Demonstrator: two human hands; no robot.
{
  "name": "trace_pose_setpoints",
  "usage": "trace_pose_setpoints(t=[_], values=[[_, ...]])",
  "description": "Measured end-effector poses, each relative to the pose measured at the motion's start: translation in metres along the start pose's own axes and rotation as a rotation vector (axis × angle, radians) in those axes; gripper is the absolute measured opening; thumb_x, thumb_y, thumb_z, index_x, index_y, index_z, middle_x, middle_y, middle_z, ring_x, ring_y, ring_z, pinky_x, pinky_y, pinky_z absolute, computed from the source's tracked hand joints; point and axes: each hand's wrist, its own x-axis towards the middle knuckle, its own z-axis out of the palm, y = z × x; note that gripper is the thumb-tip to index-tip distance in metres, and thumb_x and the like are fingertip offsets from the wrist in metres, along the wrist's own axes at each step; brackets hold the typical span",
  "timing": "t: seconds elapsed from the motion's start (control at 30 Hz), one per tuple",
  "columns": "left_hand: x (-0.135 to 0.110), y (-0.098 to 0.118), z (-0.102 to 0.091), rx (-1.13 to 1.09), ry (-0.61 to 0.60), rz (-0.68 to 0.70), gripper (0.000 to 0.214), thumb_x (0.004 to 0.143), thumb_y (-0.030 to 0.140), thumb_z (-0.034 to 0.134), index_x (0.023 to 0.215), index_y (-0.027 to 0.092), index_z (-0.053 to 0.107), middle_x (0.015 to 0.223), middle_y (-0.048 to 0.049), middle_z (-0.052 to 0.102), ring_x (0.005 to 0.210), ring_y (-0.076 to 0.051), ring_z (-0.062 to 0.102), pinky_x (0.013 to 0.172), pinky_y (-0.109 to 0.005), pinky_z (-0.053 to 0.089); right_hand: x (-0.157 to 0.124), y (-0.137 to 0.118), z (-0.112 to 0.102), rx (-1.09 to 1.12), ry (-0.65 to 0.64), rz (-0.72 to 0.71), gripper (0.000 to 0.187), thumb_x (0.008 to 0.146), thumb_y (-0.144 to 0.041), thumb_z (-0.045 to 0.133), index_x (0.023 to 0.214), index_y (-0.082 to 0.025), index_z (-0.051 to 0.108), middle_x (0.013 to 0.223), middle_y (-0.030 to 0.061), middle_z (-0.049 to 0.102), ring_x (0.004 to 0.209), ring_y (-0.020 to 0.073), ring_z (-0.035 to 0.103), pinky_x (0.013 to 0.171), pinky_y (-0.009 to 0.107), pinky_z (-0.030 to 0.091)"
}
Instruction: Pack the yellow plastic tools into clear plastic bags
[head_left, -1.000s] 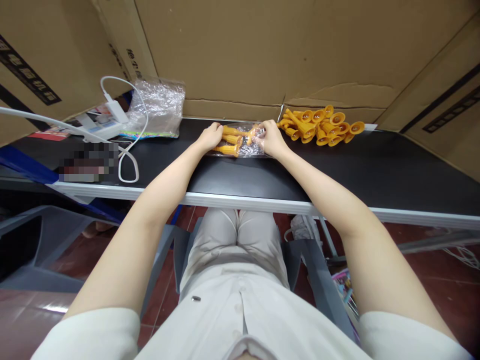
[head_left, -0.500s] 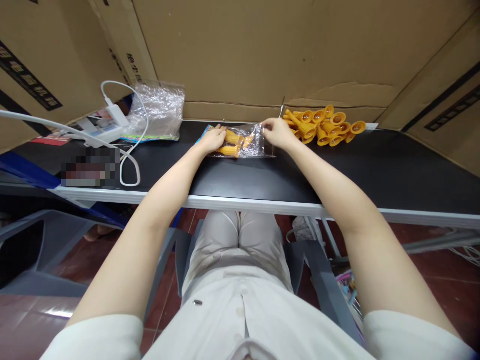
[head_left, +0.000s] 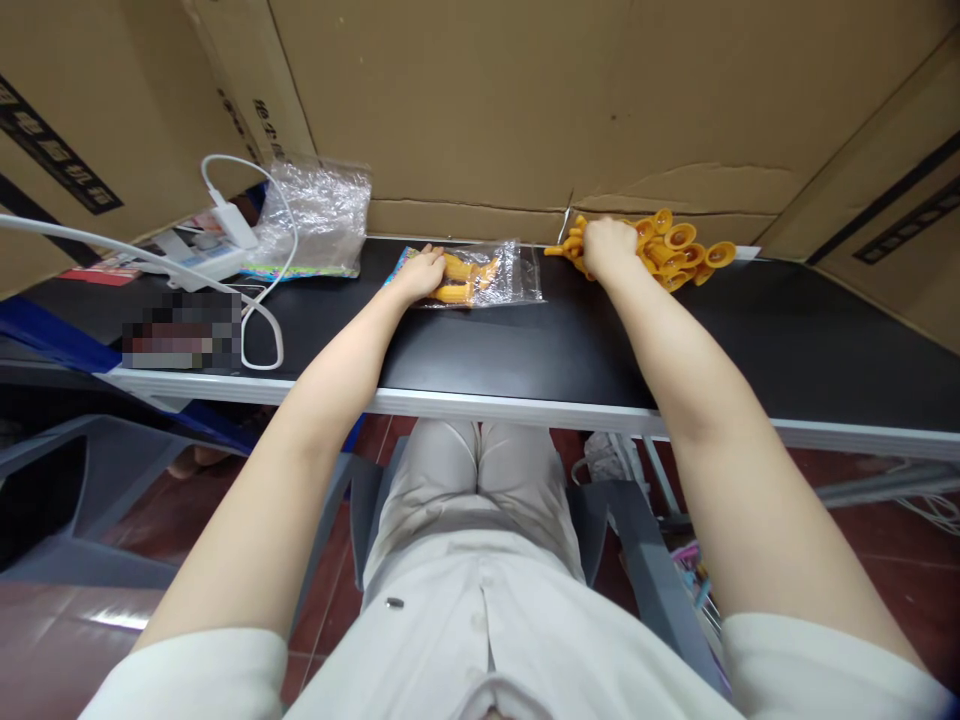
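A clear plastic bag lies on the black tabletop with yellow trumpet-shaped pieces inside it and a coloured strip at its left end. My left hand lies over that left end, its fingers together and gripping the bag. Further right, my right hand is closed at the left side of a pile of yellow toy trumpets. Its fingertips are hidden behind the hand, among the trumpets. Several flared bells in the pile face towards me.
Flat clear bags lie at the back left. Beside them are a white power strip, a plugged-in charger and a looping white cable. Cardboard walls enclose the back and sides. A pale metal edge borders the table's front.
My right hand has let go of the bag's right end and moved right to the pile of trumpets. My left hand has stayed on the bag.
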Motion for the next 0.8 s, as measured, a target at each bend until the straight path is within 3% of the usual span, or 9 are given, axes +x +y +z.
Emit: trace_pose_setpoints(t=[0.1,0.23,0.37,0.5,0.57,0.63,0.73,0.8], values=[[0.0,0.0,0.0,0.0,-0.013,-0.011,0.067,0.108,0.023,0.026,0.169,-0.001,0.041,0.18,-0.0146,0.034,0.172,-0.022,0.025,0.139,-0.031,0.014,-0.003,-0.011,-0.001,-0.101,0.019,0.127,0.035,0.105,0.009,0.043,0.123,0.009,0.073,0.129,0.0375,0.071,0.132,0.0371,0.071,0.105,0.046,0.052],[0.001,-0.001,0.002,-0.002,-0.018,-0.002,0.07,0.105,0.025,0.034,0.17,0.0,0.038,0.181,-0.0152,0.032,0.173,-0.024,0.022,0.14,-0.033,0.014,-0.009,-0.017,-0.009,-0.086,0.018,0.153,0.037,0.108,0.007,0.043,0.137,0.016,0.065,0.135,0.044,0.065,0.14,0.0396,0.065,0.109,0.049,0.048],[0.003,-0.003,0.004,0.004,-0.013,0.0,0.072,0.103,0.025,0.039,0.17,-0.002,0.037,0.181,-0.0179,0.032,0.173,-0.025,0.021,0.139,-0.031,0.016,-0.013,-0.016,-0.016,-0.031,0.05,0.17,0.039,0.107,0.006,0.049,0.144,0.013,0.06,0.142,0.0431,0.062,0.145,0.0402,0.061,0.113,0.052,0.045],[0.004,-0.005,0.006,0.009,-0.003,0.002,0.073,0.103,0.027,0.041,0.171,0.002,0.038,0.182,-0.0167,0.031,0.173,-0.025,0.022,0.14,-0.032,0.015,-0.026,-0.028,-0.033,0.045,0.155,0.108,0.066,0.099,0.002,0.064,0.162,0.002,0.045,0.15,0.0363,0.059,0.142,0.0438,0.062,0.115,0.058,0.045],[0.004,-0.007,0.006,0.008,-0.007,0.006,0.074,0.102,0.028,0.042,0.172,0.002,0.036,0.182,-0.0172,0.03,0.173,-0.025,0.022,0.14,-0.031,0.015,-0.031,-0.036,-0.039,0.166,0.222,0.069,0.077,0.095,0.001,0.066,0.166,-0.003,0.038,0.144,0.0292,0.066,0.136,0.0397,0.067,0.115,0.056,0.047],[0.005,-0.009,0.006,-0.005,-0.004,0.01,0.076,0.101,0.028,0.044,0.172,0.003,0.036,0.182,-0.0161,0.031,0.173,-0.025,0.022,0.14,-0.032,0.014,-0.031,-0.04,-0.036,0.393,0.252,0.067,0.075,0.092,0.001,0.067,0.162,-0.009,0.041,0.129,0.0202,0.073,0.124,0.0312,0.072,0.113,0.05,0.053],[0.005,-0.011,0.006,-0.047,0.014,0.008,0.077,0.099,0.029,0.047,0.173,0.009,0.037,0.181,-0.0112,0.034,0.173,-0.026,0.023,0.14,-0.033,0.015,-0.024,-0.036,-0.01,0.818,0.184,0.105,0.058,0.092,-0.003,0.068,0.143,-0.023,0.049,0.111,0.0089,0.072,0.098,0.0221,0.075,0.097,0.043,0.064],[0.005,-0.011,0.006,-0.067,0.019,0.0,0.079,0.098,0.03,0.048,0.174,0.012,0.037,0.181,-0.0088,0.035,0.172,-0.025,0.024,0.14,-0.033,0.016,-0.02,-0.032,0.013,1.015,0.071,0.156,0.054,0.089,-0.004,0.07,0.133,-0.024,0.048,0.104,0.0048,0.068,0.086,0.0216,0.076,0.083,0.044,0.067]])
